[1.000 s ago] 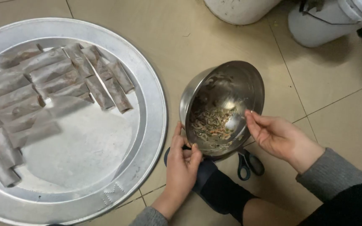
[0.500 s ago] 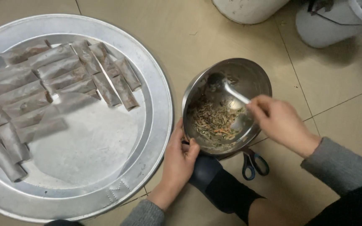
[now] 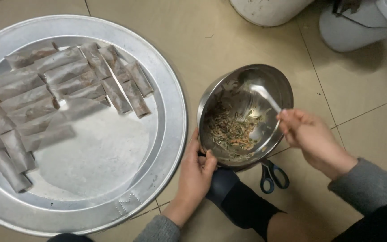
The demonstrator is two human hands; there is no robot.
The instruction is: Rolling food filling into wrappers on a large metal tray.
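Note:
A steel bowl [image 3: 283, 85] tilts toward me on the tiled floor, with shredded vegetable filling [image 3: 231, 132] at its bottom. My left hand [image 3: 195, 172] grips the bowl's near rim. My right hand [image 3: 310, 136] holds a metal spoon [image 3: 260, 92] whose head rests high against the bowl's inner wall. To the left lies a big round metal tray [image 3: 171, 103] with several rolled spring rolls [image 3: 68, 87] in rows and one flat round wrapper [image 3: 95, 148] spread open.
Black-handled scissors [image 3: 274, 175] lie on the floor under the bowl. My dark-socked foot [image 3: 234, 197] is beside them. A white bucket [image 3: 269, 9] and a white appliance [image 3: 359, 22] stand at the top right.
My right hand took up the spoon inside the bowl and now holds it by the handle at the right rim. The bowl stays tilted in my left hand.

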